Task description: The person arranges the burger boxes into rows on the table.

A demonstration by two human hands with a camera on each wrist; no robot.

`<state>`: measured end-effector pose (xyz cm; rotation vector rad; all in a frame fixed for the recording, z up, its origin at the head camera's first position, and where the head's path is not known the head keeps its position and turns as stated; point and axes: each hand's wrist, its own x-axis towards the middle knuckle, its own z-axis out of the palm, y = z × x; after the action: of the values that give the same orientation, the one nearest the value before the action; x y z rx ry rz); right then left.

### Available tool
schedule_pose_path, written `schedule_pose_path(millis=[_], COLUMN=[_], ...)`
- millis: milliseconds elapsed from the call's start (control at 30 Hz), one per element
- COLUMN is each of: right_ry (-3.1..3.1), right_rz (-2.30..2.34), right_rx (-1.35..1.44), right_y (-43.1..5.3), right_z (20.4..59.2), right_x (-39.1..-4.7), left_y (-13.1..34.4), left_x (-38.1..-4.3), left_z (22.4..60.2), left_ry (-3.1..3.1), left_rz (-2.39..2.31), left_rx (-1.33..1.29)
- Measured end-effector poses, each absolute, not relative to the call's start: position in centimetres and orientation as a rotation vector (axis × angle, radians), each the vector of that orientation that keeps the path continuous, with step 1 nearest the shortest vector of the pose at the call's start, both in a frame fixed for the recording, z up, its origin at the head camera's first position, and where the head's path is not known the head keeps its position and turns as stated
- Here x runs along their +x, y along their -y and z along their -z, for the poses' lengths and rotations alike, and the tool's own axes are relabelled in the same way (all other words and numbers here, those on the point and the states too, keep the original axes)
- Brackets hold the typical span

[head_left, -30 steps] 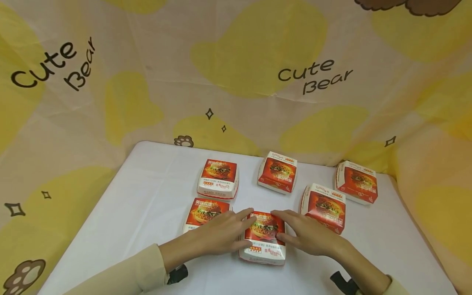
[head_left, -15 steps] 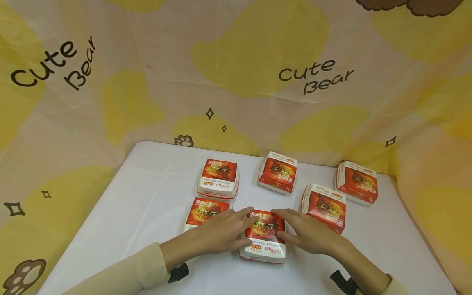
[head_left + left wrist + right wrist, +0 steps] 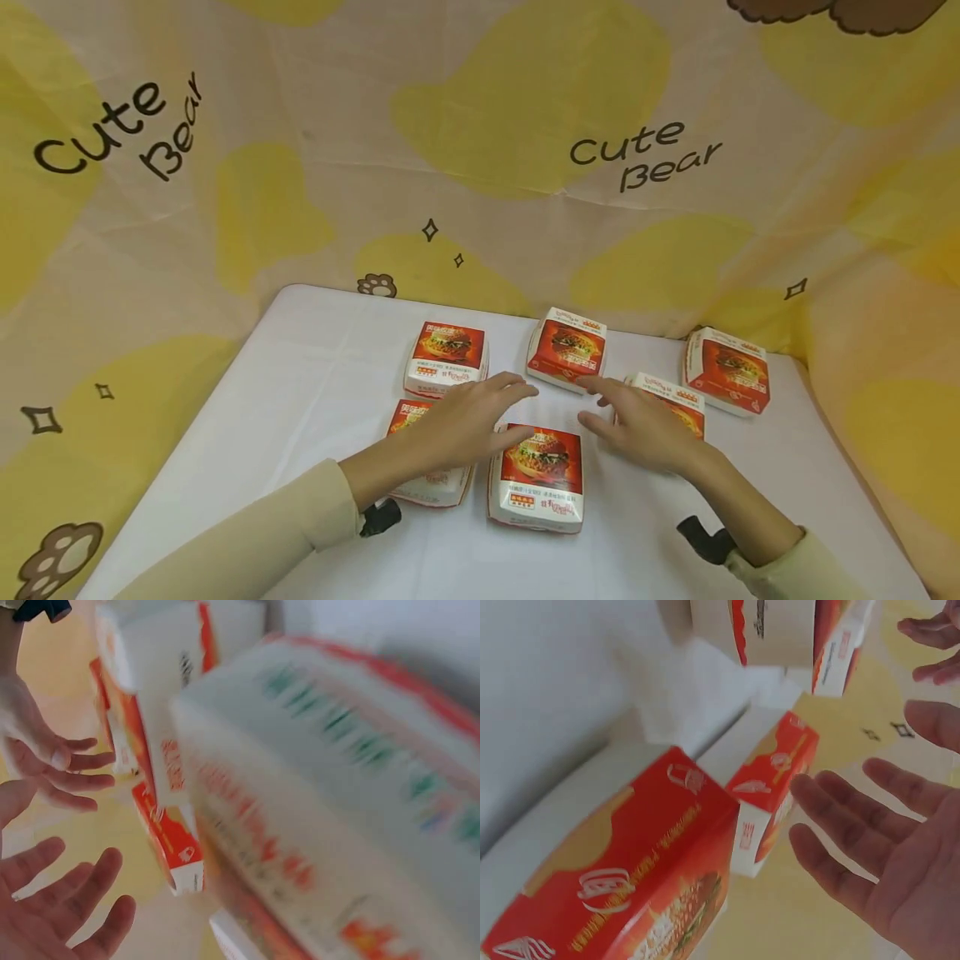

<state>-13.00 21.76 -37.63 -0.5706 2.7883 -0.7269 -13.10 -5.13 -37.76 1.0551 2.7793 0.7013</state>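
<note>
A red-and-white burger box [image 3: 540,479] lies shut at the front middle in the head view, with both hands lifted off it. My left hand [image 3: 465,421] hovers over the front-left burger box [image 3: 431,487], hiding part of it. My right hand [image 3: 645,429] is in front of the near-right burger box [image 3: 678,404] and covers much of it. Both hands have loosely spread fingers, and neither holds anything. The left wrist view shows my left palm [image 3: 60,907] beside a large, blurred burger box [image 3: 322,787]. In the right wrist view, my right fingers [image 3: 847,817] are apart from the boxes.
Three more burger boxes stand farther back on the white table [image 3: 300,392]: one back left [image 3: 447,350], one back middle [image 3: 567,346], one far right [image 3: 726,371]. A yellow patterned cloth [image 3: 480,167] hangs behind and at the sides.
Both hands have come off the front-middle burger box and moved away from me, toward the back. More of that box and the front-left box's lower part now show.
</note>
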Motion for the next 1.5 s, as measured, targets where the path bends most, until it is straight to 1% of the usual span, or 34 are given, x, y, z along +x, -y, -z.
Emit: schedule_pose_path(millis=[300,533,667,933,1200,1500], right_ry=[-2.877,-2.805,-2.769,-2.724,-2.772,-2.751], right_rz=[0.765,0.873,0.901,0.806,0.736,0.777], right_rx=[-0.441,-0.259,-0.182,-0.136,-0.222,-0.291], right_y=[-22.7,-23.5,-23.9,-23.6,-23.2,-23.0], right_z=[36.8,37.7,38.4,39.5,40.6,40.5], right_x=[-16.7,-19.5,-20.5,-21.4,-21.6,-21.2], left_y=[3.7,2.3,1.7,0.5,0.4,0.8], left_x=[-17.0,-20.6,-21.8,-22.5,-22.6,-22.4], left_z=[37.4,38.1,38.5,39.0,39.6,39.7], left_ry=[-2.711,-2.456,-2.37,-2.342,-2.319,-2.322], left_rz=[-0.972,-1.258,-1.309,-1.18,-1.081,-0.997], left_rx=[0.907,0.771,0.694,0.623,0.666,0.692])
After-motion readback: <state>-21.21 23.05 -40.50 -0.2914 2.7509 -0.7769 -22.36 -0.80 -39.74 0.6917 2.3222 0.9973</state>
